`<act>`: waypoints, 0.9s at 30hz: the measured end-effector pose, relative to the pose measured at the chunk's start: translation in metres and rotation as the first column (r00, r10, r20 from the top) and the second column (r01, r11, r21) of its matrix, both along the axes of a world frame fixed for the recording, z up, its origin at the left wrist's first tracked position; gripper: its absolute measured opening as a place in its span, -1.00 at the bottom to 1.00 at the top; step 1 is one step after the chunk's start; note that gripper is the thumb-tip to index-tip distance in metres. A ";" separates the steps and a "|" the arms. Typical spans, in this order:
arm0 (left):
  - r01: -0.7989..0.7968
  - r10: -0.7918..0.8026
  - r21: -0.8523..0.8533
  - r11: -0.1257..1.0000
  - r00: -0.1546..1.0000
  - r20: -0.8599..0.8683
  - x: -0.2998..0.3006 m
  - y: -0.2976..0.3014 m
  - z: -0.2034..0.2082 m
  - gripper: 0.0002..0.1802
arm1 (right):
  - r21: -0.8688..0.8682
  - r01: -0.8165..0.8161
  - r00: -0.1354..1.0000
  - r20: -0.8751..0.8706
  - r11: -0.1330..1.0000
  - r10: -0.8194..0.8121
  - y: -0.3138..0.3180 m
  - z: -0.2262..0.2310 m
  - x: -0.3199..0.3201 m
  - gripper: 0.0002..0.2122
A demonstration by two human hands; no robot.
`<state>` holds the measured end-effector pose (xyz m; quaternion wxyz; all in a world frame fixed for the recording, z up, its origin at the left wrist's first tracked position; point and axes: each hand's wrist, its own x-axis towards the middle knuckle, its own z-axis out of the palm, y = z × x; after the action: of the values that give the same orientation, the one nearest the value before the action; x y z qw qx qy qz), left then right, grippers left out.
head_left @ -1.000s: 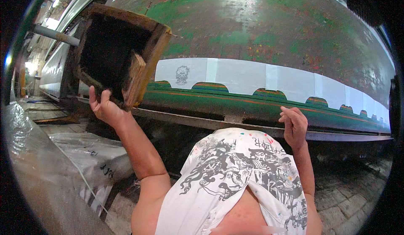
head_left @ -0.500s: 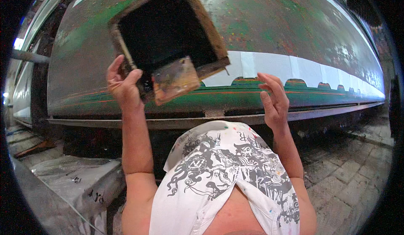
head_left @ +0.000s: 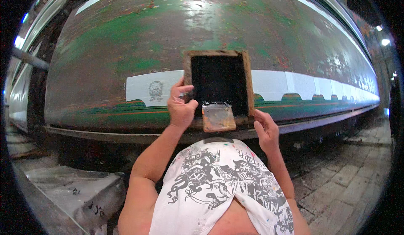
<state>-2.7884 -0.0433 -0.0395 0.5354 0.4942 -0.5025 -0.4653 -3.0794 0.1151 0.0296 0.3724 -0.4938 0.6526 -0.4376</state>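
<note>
Wooden frame [head_left: 247, 83], dark inside, above near part of table [head_left: 126, 52].
Left hand [head_left: 182, 108]: gripping frame's left side. Right hand [head_left: 267, 130]: fingers curved, at near right corner, grip unclear. Flat block [head_left: 219, 118]: frame's near side.

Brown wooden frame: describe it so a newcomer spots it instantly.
Along the near edge of the long, green-stained brown table runs a row of flat white pieces. Interrupting that row, between the bare left hand and bare right hand, is the rectangular brown wooden frame; unlike the white pieces, its inside is mostly black.
</note>
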 end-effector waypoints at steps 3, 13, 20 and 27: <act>0.007 -0.008 -0.007 1.000 1.000 -0.030 -0.009 0.009 -0.006 -0.54 | 0.017 0.028 0.998 -0.059 0.999 -0.027 0.003 -0.002 -0.003 -0.62; -0.010 0.020 -0.098 0.995 0.994 0.105 -0.016 0.012 0.000 -0.58 | 0.052 0.049 0.985 -0.169 0.997 -0.040 0.001 0.000 -0.009 -0.65; -0.008 0.022 -0.108 0.994 0.990 0.136 -0.008 0.013 -0.001 -0.61 | -0.190 -0.316 0.748 -0.653 0.930 0.121 -0.017 0.031 0.013 -0.65; 0.022 -0.018 -0.023 0.999 0.991 0.132 -0.005 0.010 -0.003 -0.64 | -0.021 -0.645 0.529 -0.734 0.764 0.426 -0.050 0.045 0.045 -0.60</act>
<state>-2.7934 -0.0332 -0.0424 0.5023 0.5123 -0.5474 -0.4308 -3.0340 0.0650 0.0745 0.1413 -0.8461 0.4838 -0.1733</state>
